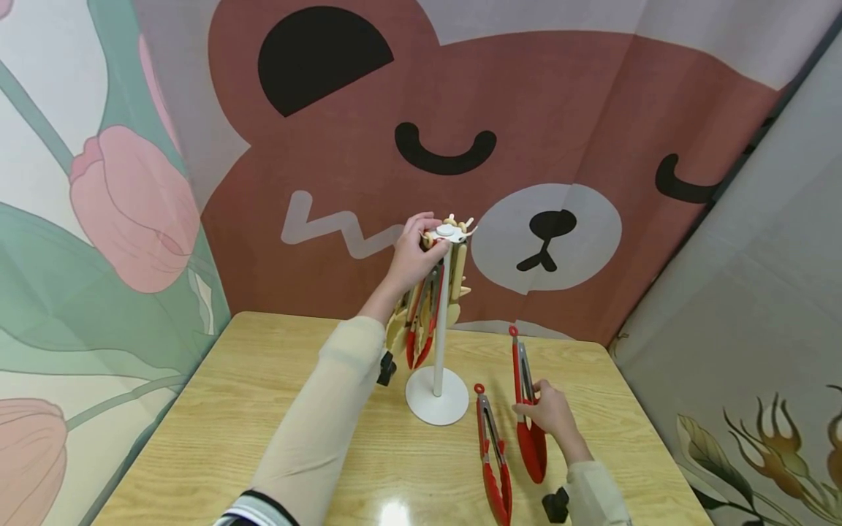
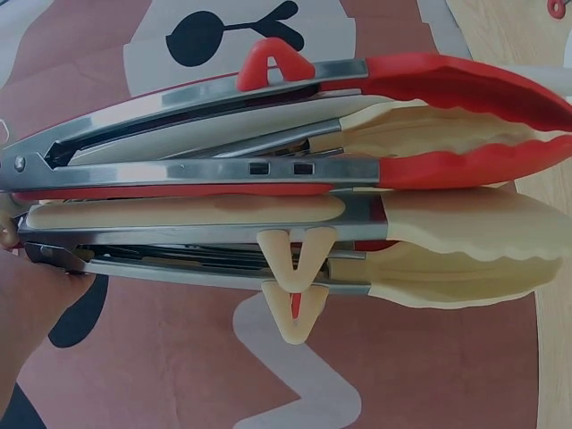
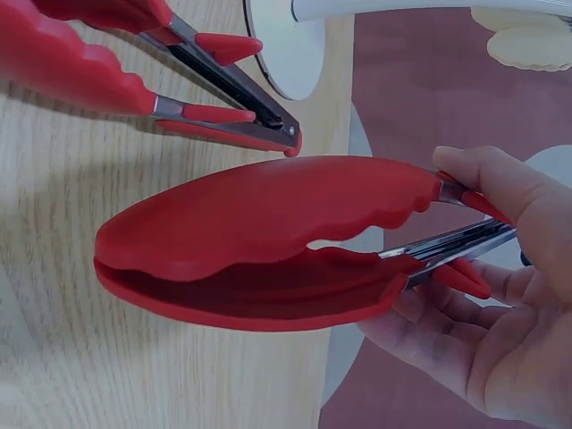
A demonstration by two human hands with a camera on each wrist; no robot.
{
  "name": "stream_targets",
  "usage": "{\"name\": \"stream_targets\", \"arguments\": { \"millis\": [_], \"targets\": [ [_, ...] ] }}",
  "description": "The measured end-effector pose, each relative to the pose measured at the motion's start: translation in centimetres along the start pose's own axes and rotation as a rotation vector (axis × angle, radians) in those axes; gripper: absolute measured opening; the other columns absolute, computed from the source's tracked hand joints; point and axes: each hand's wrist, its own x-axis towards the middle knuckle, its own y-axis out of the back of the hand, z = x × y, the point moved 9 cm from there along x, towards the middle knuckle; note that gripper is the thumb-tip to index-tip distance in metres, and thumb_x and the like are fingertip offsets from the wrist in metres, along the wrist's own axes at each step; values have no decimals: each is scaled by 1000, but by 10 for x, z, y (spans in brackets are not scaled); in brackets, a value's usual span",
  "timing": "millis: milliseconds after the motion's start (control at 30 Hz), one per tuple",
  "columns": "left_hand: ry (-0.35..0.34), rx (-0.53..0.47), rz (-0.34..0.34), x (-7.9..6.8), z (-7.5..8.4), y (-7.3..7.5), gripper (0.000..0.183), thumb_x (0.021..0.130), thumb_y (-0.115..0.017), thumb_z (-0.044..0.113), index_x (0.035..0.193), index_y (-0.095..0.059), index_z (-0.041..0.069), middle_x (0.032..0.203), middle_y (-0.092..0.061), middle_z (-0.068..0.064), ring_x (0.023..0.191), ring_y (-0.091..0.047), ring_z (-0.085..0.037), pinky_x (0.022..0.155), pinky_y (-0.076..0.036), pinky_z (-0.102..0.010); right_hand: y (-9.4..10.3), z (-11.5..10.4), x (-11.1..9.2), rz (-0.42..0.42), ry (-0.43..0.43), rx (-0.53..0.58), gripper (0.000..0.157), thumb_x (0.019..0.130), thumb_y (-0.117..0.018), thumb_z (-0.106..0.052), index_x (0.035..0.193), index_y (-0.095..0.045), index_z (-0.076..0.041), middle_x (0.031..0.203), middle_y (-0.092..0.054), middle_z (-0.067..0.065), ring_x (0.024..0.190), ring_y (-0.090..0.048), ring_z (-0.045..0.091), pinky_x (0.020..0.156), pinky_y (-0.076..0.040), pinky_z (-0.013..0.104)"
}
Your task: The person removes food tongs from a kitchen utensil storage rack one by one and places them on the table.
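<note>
A white utensil stand [image 1: 438, 410] with a round base and a hooked top stands upright on the table. My left hand [image 1: 413, 256] grips its top, thumb in front and fingers behind. Red-tipped tongs [image 2: 469, 85] and several beige-tipped tongs [image 2: 469, 214] hang from the hooks, heads down. My right hand [image 1: 558, 418] holds a pair of red tongs [image 3: 268, 214] by the arms, pinched between thumb and fingers, with the broad red head pointing down toward me. Between this pair and the stand, a second pair of red tongs [image 1: 493, 475] lies on the wood.
The wooden table [image 1: 250, 387] ends at a curtain with a bear face [image 1: 342, 161] behind the stand. A flowered curtain [image 1: 131, 212] borders the left side, and a pale curtain [image 1: 710, 307] the right.
</note>
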Motion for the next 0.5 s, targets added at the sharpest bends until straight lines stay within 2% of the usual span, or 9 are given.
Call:
{"name": "stream_targets", "arguments": {
  "millis": [233, 500],
  "targets": [
    [-7, 5, 4, 1, 0, 0, 36, 81, -59, 11, 113, -53, -3, 130, -37, -11, 116, -37, -20, 91, -35, -26, -5, 6, 0, -18, 0, -2, 43, 76, -70, -19, 98, -42, 4, 60, -45, 6, 44, -37, 14, 42, -34, 28],
    [-9, -8, -1, 0, 0, 0, 35, 81, -59, 11, 113, -53, -3, 131, -37, -11, 115, -38, -20, 90, -35, -28, -10, 12, -2, -24, -8, -8, 46, 75, -70, -19, 103, -44, 7, 60, -46, 6, 44, -37, 14, 41, -36, 29]
  ]
}}
